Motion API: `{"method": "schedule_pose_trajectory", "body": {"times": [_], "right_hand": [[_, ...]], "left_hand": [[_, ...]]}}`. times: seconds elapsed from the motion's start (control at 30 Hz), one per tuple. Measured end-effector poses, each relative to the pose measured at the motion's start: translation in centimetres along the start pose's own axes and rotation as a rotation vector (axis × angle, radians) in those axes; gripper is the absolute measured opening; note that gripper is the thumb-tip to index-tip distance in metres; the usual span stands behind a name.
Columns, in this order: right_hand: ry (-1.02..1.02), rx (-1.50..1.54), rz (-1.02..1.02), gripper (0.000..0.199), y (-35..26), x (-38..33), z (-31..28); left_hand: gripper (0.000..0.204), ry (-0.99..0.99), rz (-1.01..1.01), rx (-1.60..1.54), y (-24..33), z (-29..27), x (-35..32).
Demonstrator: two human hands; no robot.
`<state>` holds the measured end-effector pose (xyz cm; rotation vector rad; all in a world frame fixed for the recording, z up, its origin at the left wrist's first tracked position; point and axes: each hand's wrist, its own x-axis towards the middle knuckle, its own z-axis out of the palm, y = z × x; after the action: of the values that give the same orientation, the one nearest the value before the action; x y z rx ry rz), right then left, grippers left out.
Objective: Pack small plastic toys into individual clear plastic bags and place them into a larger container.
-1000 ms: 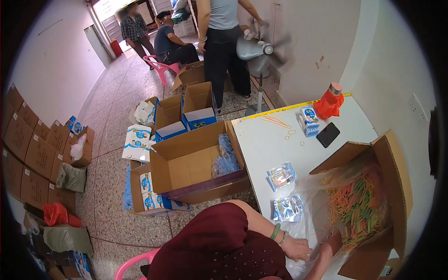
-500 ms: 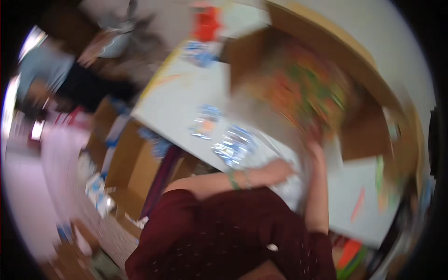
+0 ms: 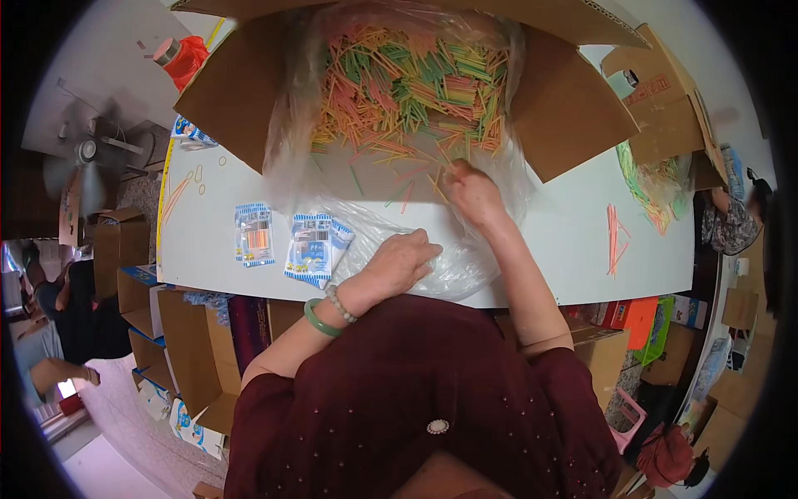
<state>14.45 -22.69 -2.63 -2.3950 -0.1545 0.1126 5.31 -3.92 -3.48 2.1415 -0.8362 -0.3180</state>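
A large heap of thin coloured sticks [image 3: 399,83], in pink, green, yellow and orange, lies in a clear plastic bag [image 3: 465,270] lining an open cardboard box [image 3: 229,91]. The bag's edge spills over the white table toward me. My right hand [image 3: 475,193] reaches onto the bag at the near edge of the heap, fingertips pinched around a thin stick among loose ones. Closer to me, my left hand [image 3: 403,262] rests by the bag's near part with curled fingers; what they hold, if anything, is hidden. Blue-and-white packets [image 3: 312,249] lie left of it.
Another packet [image 3: 254,235], rubber bands [image 3: 199,173] and loose sticks lie on the table's left part; pink sticks [image 3: 613,241] lie at right. A second box [image 3: 661,100] with a bag of sticks stands far right. Boxes, a fan [image 3: 87,150] and other people surround the table.
The view has swung round and steadied, bringing the box in front of me. My right hand is at the heap's near edge; my left stays near the table edge.
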Motion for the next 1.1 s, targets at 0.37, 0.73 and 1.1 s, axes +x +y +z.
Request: {"method": "schedule_pose_trajectory", "body": {"times": [0.37, 0.73, 1.1], "right_hand": [[-0.191, -0.419, 0.016, 0.024, -4.3, 1.5, 2.4], [-0.089, 0.445, -0.101, 0.02, -4.2, -2.3, 6.2], [0.19, 0.192, -0.513, 0.021, -2.6, -3.1, 8.1]], "left_hand": [[0.035, 0.016, 0.019, 0.017, -1.2, 0.4, -0.6], [0.027, 0.696, -0.206, -0.515, -0.1, -3.2, 1.8], [0.019, 0.831, -0.313, -0.592, 0.1, -0.5, 1.5]]}}
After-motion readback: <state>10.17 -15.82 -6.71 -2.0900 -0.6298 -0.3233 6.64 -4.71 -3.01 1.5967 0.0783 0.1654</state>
